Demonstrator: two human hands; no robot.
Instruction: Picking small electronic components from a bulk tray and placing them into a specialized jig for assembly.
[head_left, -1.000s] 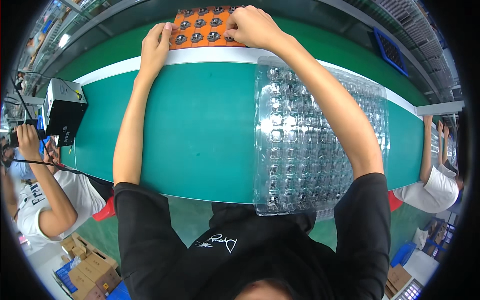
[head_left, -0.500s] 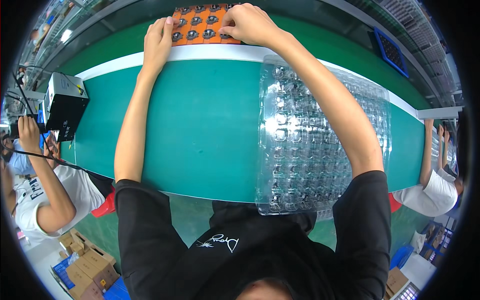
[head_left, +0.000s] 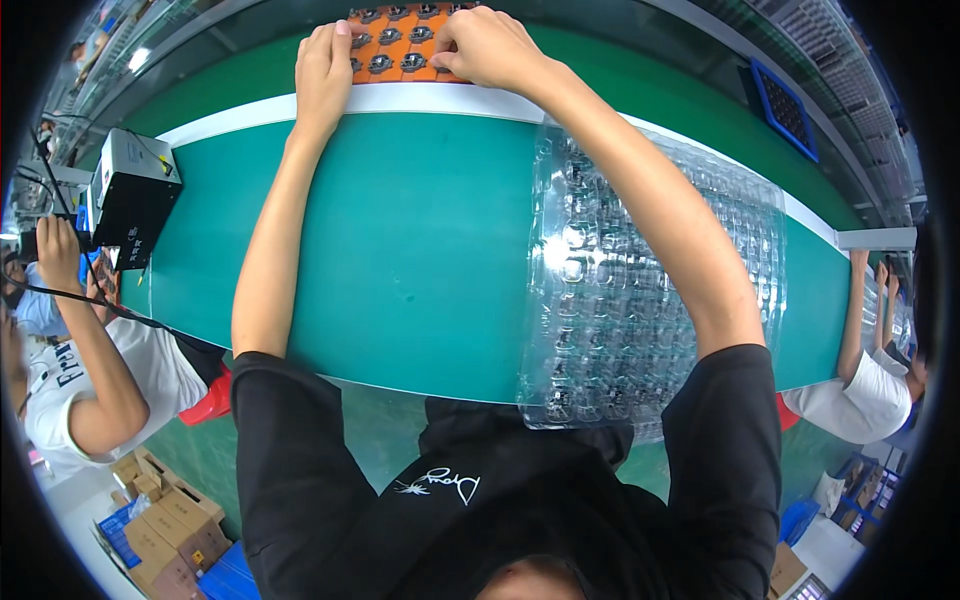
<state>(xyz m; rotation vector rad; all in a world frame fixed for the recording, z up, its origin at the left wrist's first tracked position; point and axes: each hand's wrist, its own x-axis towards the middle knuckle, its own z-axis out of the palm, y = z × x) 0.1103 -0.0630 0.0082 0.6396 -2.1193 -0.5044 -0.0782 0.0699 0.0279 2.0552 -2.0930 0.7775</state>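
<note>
Head view, only one angle here. Both arms are stretched way out across the teal surface (head_left: 420, 250) to an orange tray (head_left: 400, 45) of small dark round parts, sitting at the far side just past the white strip (head_left: 430, 100) that runs along the surface's far edge. The tray is cut off by the top of the picture, so can't see how far back it goes.

Left hand (head_left: 325, 70) lies on the tray's left edge, fingers (head_left: 340, 40) pressed together and laid flat over the rim. Right hand (head_left: 490, 45) is curled over the right part of the tray, fingers bent down onto it; can't tell if they're actually pinching one of the parts.

Under the right forearm there's a big clear blister tray (head_left: 620, 300), reaching from the white strip to the near edge and hanging slightly over it. Between it and the left arm the surface is bare teal, lots of room.

Far left, a grey box device (head_left: 135, 195) sits on the surface's corner, with another person (head_left: 90, 370) beside it. Another person's arm (head_left: 860, 310) rests at the right end.
</note>
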